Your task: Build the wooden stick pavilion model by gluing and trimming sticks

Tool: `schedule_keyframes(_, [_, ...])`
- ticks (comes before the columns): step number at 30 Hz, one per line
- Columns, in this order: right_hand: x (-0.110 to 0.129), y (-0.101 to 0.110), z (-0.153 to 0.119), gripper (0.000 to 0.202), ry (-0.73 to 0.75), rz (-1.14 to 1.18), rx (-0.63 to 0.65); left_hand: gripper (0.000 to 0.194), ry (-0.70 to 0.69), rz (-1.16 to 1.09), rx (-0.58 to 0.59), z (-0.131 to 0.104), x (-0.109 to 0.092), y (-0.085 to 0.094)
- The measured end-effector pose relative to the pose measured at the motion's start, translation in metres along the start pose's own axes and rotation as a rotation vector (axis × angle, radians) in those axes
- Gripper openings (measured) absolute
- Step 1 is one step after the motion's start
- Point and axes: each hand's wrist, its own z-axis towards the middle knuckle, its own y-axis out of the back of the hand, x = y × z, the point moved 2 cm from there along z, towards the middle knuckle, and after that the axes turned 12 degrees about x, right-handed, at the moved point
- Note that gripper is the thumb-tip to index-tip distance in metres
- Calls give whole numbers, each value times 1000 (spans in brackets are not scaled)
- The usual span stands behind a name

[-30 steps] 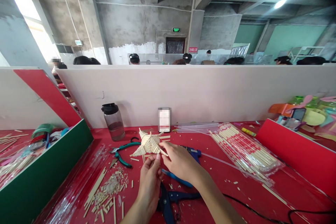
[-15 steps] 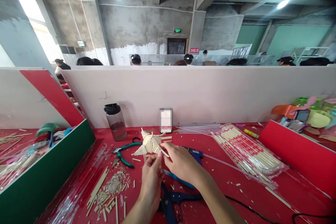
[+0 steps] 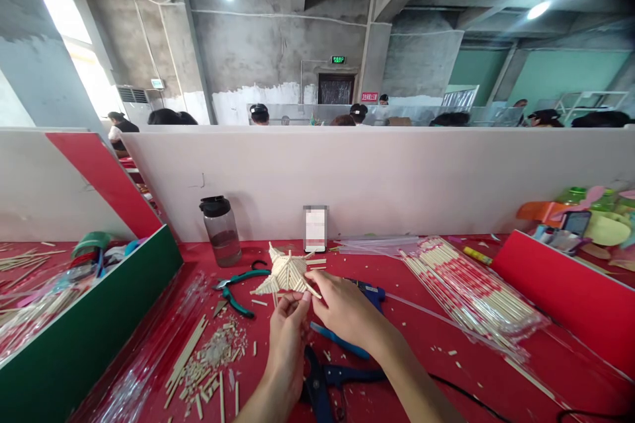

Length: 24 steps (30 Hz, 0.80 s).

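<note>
A star-shaped piece built of thin wooden sticks [image 3: 288, 272] is held up over the red table [image 3: 397, 350]. My left hand [image 3: 288, 327] pinches its lower edge between thumb and fingers. On its right side, my right hand [image 3: 338, 304] grips a stick arm of the star with closed fingers. Green-handled pliers [image 3: 237, 297] lie open just left of the star. Behind my right hand is a blue glue gun [image 3: 370, 292], partly covered. A dark blue tool [image 3: 322, 380] lies under my wrists.
Stick scraps [image 3: 211, 357] litter the left front. A water bottle [image 3: 221, 231] and a phone [image 3: 315, 230] stand by the white partition [image 3: 397, 178]. Bagged sticks [image 3: 476, 284] lie right, near a red board [image 3: 565, 304]; a green board [image 3: 99, 304] borders the left.
The view has shifted very slightly. Both hands keep their hold on the star, with hardly any movement.
</note>
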Motion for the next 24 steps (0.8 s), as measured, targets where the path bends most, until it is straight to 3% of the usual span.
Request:
schedule_keyframes(6, [0,2,-2,37,2,16,-3,57,11,21,-45,-7,0,5])
schedule_keyframes(12, [-3,-2,-1,36,18,16,-29,50,-20,86,-48,-17,-5,19])
schedule_keyframes(19, [-5,-6,0,36,29,17,-51,38,-239,41,-67,-26,-23,26])
schedule_keyframes(24, [-4,-4,0,35,46,36,-37,35,-367,197,-64,-32,-38,24])
